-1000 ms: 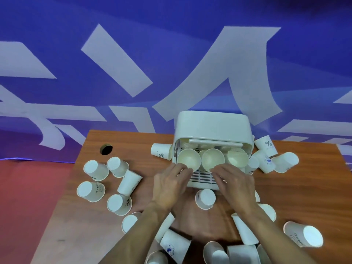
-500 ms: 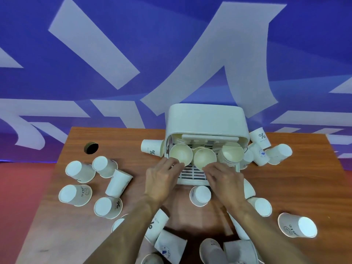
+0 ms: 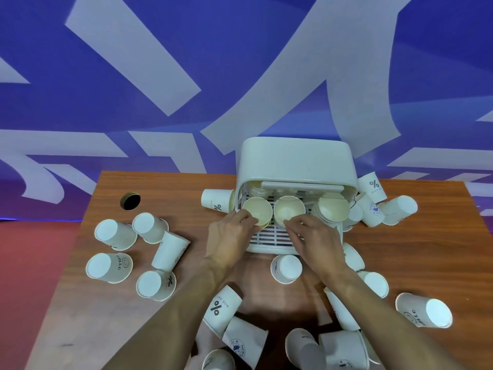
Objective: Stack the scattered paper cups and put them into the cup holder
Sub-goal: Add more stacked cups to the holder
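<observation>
Cup holder [image 3: 296,161] on bench [image 3: 80,316], front open: left hand [image 3: 229,237] pinches rim of left stack [image 3: 256,209], right hand [image 3: 318,240] pinches rim of middle stack [image 3: 289,209], apparently seating both inside; loose cups [image 3: 286,268] lie scattered around.

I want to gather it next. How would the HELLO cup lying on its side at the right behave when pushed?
The HELLO cup lies on its side and tapers, so it would probably roll in a curve. Seemingly thin paper: likely light, easily crushed.

Txt: near cup [image 3: 222,309] "% NICE DAY", L cup [image 3: 112,267] "HELLO", rear cup [image 3: 217,200] just "%".
</observation>
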`<control>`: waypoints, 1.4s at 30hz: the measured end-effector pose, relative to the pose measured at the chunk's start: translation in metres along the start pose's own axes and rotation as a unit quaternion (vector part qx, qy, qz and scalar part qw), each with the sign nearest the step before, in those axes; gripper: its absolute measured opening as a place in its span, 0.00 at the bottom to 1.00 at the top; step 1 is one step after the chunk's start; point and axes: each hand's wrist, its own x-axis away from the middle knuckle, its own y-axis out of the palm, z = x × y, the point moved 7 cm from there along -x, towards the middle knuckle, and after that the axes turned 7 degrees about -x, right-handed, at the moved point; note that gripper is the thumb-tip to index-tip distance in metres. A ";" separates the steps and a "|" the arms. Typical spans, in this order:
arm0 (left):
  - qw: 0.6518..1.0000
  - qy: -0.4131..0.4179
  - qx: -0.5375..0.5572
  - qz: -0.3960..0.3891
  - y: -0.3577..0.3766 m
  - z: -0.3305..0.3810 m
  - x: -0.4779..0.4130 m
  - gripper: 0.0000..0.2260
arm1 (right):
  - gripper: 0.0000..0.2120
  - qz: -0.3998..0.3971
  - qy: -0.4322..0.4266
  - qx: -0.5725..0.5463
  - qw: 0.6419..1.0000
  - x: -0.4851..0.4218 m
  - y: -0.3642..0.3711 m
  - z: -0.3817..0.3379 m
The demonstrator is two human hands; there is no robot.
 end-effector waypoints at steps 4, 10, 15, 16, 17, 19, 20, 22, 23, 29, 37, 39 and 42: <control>0.999 0.015 -0.012 -0.029 0.005 0.002 -0.004 0.03 | 0.04 -0.042 0.029 0.026 0.998 -0.004 0.002 0.004; 0.998 0.024 -0.027 -0.058 0.018 0.003 -0.007 0.05 | 0.10 -0.128 0.101 0.066 0.984 -0.010 0.013 0.022; 0.995 0.005 -0.025 -0.097 0.029 0.001 -0.013 0.09 | 0.10 -0.150 0.127 0.074 0.978 -0.013 0.021 0.029; 0.994 0.004 -0.027 -0.102 0.031 0.001 -0.015 0.09 | 0.11 -0.153 0.133 0.070 0.977 -0.013 0.023 0.030; 0.994 0.002 -0.030 -0.105 0.032 0.000 -0.016 0.09 | 0.11 -0.154 0.137 0.065 0.976 -0.013 0.024 0.031; 0.993 -0.003 -0.034 -0.109 0.035 -0.001 -0.018 0.09 | 0.10 -0.145 0.147 0.049 0.977 -0.012 0.025 0.032; 0.993 -0.008 -0.034 -0.112 0.036 -0.002 -0.018 0.09 | 0.10 -0.140 0.153 0.042 0.977 -0.012 0.026 0.032; 0.992 -0.012 -0.038 -0.122 0.036 -0.001 -0.018 0.09 | 0.09 -0.152 0.152 0.043 0.976 -0.013 0.026 0.030; 0.992 -0.009 -0.040 -0.123 0.034 0.000 -0.017 0.08 | 0.08 -0.156 0.147 0.045 0.976 -0.014 0.023 0.027; 0.998 0.060 0.020 0.008 -0.008 0.032 -0.006 0.06 | 0.10 -0.054 0.131 0.023 0.990 0.007 -0.039 0.004; 0.979 0.185 -0.019 -0.090 -0.022 0.145 -0.034 0.10 | 0.12 -0.062 0.232 0.081 0.967 0.103 -0.145 0.066; 0.973 0.198 -0.028 -0.113 -0.022 0.172 -0.038 0.12 | 0.10 -0.058 0.252 0.100 0.961 0.117 -0.171 0.086; 0.965 0.226 -0.053 -0.124 -0.020 0.212 -0.041 0.11 | 0.08 -0.056 0.290 0.113 0.949 0.136 -0.203 0.119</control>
